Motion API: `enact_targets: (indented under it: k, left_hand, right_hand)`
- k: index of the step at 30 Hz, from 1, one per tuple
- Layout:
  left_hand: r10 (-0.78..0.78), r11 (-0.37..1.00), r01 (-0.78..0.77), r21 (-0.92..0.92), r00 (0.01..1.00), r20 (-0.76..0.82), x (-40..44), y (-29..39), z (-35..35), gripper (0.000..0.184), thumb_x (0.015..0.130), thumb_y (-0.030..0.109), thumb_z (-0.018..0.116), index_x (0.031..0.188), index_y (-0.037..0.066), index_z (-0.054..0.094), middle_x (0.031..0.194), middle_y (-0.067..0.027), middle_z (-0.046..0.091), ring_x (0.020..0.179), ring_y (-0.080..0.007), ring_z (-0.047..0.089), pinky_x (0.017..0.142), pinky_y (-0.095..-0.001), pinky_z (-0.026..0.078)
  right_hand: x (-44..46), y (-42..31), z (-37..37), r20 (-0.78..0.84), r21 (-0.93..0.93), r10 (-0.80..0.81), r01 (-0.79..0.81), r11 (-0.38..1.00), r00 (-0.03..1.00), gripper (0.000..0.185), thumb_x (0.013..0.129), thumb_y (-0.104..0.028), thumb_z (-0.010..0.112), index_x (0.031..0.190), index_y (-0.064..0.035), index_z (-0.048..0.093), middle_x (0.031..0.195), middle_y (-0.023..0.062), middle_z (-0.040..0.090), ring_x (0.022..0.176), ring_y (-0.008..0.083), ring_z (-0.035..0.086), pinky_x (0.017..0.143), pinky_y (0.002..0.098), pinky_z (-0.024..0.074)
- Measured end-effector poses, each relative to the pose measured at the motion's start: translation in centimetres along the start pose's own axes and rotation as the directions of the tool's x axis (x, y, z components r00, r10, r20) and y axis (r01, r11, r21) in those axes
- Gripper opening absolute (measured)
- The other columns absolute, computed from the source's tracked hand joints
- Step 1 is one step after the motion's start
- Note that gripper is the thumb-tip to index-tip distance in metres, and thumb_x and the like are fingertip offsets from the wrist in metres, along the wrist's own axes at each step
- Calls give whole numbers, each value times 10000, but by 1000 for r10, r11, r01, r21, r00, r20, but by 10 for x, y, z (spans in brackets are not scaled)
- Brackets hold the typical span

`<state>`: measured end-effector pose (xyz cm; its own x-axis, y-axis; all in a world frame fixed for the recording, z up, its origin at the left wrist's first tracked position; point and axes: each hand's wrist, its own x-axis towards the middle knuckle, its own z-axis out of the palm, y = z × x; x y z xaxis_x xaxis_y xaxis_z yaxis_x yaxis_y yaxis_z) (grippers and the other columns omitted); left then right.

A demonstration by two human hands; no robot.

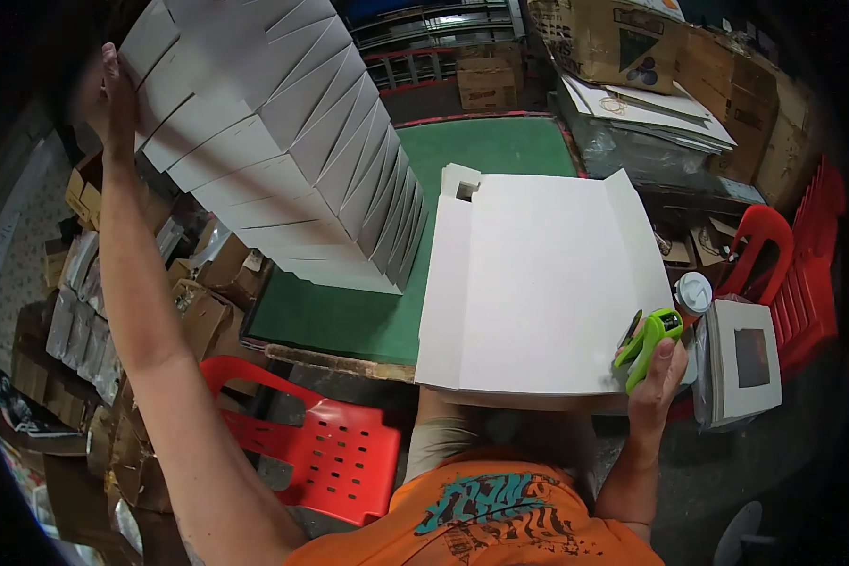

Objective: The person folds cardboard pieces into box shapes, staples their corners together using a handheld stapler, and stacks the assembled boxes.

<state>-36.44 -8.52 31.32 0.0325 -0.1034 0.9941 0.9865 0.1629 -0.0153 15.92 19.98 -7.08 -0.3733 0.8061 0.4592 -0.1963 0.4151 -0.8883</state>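
Observation:
My left hand [113, 99] is raised at the upper left, fingers stretched out against the side of a tall stack of folded white cardboard boxes [283, 160]. Part of that hand is blurred and dark. In my right hand [658, 387] is a bright green stapler [649, 347], held over the right front corner of a flat white cardboard sheet [552, 274]. The sheet has creased side flaps and a small notched tab at its far left corner. It lies on the green-topped table [349, 325], right of the stack.
A red plastic chair [340, 453] stands at the table's front left. To the right are a white-lidded cup [694, 294], white window boxes [745, 368] and stacked red chairs [807, 283]. Brown cartons [726, 94] pile up at the back right, with more clutter on the left.

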Motion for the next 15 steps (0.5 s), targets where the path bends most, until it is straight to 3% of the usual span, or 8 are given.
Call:
enact_targets:
  k: [2,4,6,7,9,12,14,15]
  left_hand:
    - [23,1000,-23,4,1000,2,-7,8,6,475,1057,366,637,778,-19,629,683,72,511,676,-55,427,614,-263,376]
    - [70,992,-63,111,996,-55,-5,5,5,390,1047,349,636,964,-7,773,791,24,689,769,-64,589,737,-256,490]
    - [329,873,-304,381,944,-1,1,-28,-11,395,1073,297,585,1257,-23,726,1108,-115,752,990,-162,699,862,-321,551]
    - [396,827,-361,430,918,9,-2,-23,-14,396,1051,292,600,1256,-24,719,1118,-123,746,1011,-182,695,883,-333,544]
    - [338,911,-346,224,938,76,-30,43,-3,406,1005,283,630,1255,-28,706,1137,-139,736,1054,-223,686,924,-357,530]
    - [156,970,-62,-235,899,409,-108,163,32,436,938,268,676,1253,-34,686,1166,-163,721,1119,-283,673,986,-394,509]
    - [200,910,134,-392,686,700,-167,238,54,466,892,258,707,1252,-37,673,1185,-179,710,1162,-324,664,1027,-418,495]
    - [272,880,197,-433,538,798,-199,271,65,484,870,253,722,1251,-39,666,1194,-188,705,1183,-344,659,1048,-430,488]
  right_hand:
    - [-3,0,-4,13,-21,-52,53,998,999,719,1050,-667,435,961,24,613,830,90,615,712,159,595,677,310,502]
    - [-6,-4,-5,30,15,-158,158,987,987,735,1019,-702,467,937,14,612,825,86,620,714,180,599,715,348,522]
    - [-11,-11,-2,40,98,-307,302,948,951,756,980,-743,506,917,3,613,825,80,626,719,208,604,762,403,546]
    - [-22,-4,-7,9,139,-324,320,937,946,702,910,-703,665,936,-3,618,867,103,664,763,253,643,865,508,563]
    - [-37,2,-17,45,96,-453,447,889,891,629,883,-623,748,964,-14,616,924,134,693,810,272,677,910,531,563]
    - [-52,-8,-36,210,14,-508,517,856,835,440,888,-403,825,1012,-43,605,1030,193,732,920,325,730,971,559,558]
    - [-69,5,-38,251,-134,-494,536,834,832,202,930,-169,746,1007,-58,596,1137,208,744,1063,366,738,995,555,558]
    - [-75,11,-40,278,-222,-497,559,799,822,185,924,-153,737,1003,-63,596,1167,207,743,1116,371,725,1025,541,545]
